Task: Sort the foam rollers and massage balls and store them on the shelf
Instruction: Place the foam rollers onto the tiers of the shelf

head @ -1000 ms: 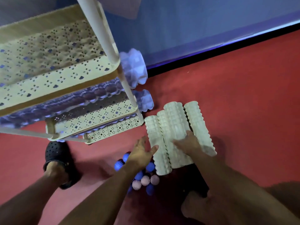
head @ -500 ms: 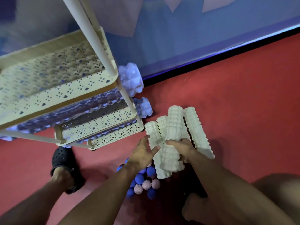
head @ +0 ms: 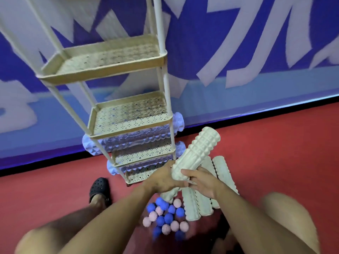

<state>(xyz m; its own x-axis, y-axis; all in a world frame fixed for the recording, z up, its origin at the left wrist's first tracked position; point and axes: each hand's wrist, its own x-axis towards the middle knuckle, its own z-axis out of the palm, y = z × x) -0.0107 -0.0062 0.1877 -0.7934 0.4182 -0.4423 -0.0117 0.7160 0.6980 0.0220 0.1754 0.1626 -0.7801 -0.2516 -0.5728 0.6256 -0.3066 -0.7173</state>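
I watched both hands — left (head: 161, 178), right (head: 201, 180) — clamp their fingers on a cream roller (head: 197, 151), lifted beside the shelf (head: 128, 125), above the balls (head: 166, 219) on the floor (head: 275, 143).

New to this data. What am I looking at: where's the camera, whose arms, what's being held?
There is no robot. A head-worn camera looks down at a person's own arms. The left hand and right hand both grip the near end of a cream foam roller, lifted and tilted up toward the tiered shelf. More cream rollers and a pile of blue and pink massage balls lie on the red floor. Pale purple rollers sit on the lower tiers.
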